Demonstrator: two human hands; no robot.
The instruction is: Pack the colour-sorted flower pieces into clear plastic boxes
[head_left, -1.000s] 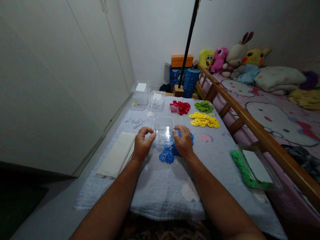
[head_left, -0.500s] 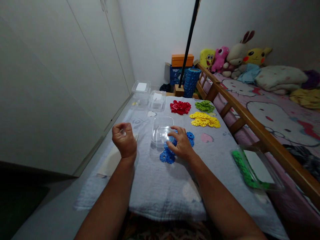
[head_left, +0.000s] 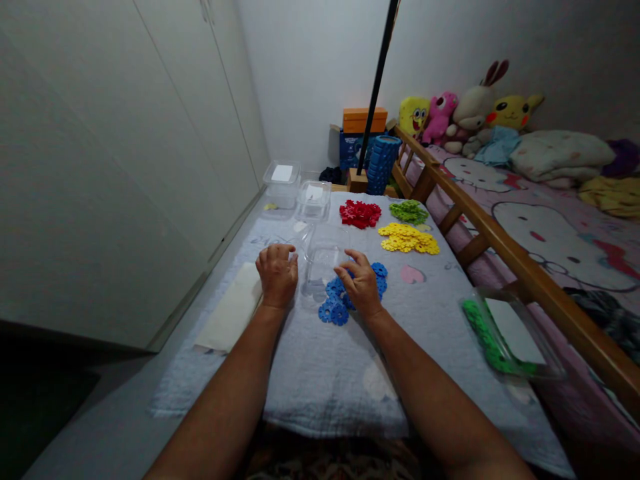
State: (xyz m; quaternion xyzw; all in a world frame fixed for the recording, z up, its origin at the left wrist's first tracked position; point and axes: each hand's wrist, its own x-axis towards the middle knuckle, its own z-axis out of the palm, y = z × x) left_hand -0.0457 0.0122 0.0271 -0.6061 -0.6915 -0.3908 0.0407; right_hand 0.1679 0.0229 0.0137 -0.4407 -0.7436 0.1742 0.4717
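Note:
A clear plastic box (head_left: 323, 257) stands between my two hands, its see-through edges hard to trace. My left hand (head_left: 277, 275) is at its left side, fingers curled and closed on that edge as far as I can see. At the right side, my right hand (head_left: 361, 283) has thumb and fingers bent around the rim. Under and beside this hand lie several blue flower-shaped plastic pieces (head_left: 334, 311), partly covered by it. A folded cream cloth (head_left: 230, 313) rests on the table left of my left forearm.
Farther back lie piles of red pieces (head_left: 360, 214), yellow pieces (head_left: 409, 239) and light green pieces (head_left: 409, 212). Two lidded clear boxes (head_left: 315, 200) stand at the back left. A box of green pieces (head_left: 500, 337) sits at the right, near the wooden bed rail (head_left: 475, 240).
My left hand has moved right, from above the cream cloth to the clear box's left side. The box has shifted slightly. My right hand has stayed nearly in place.

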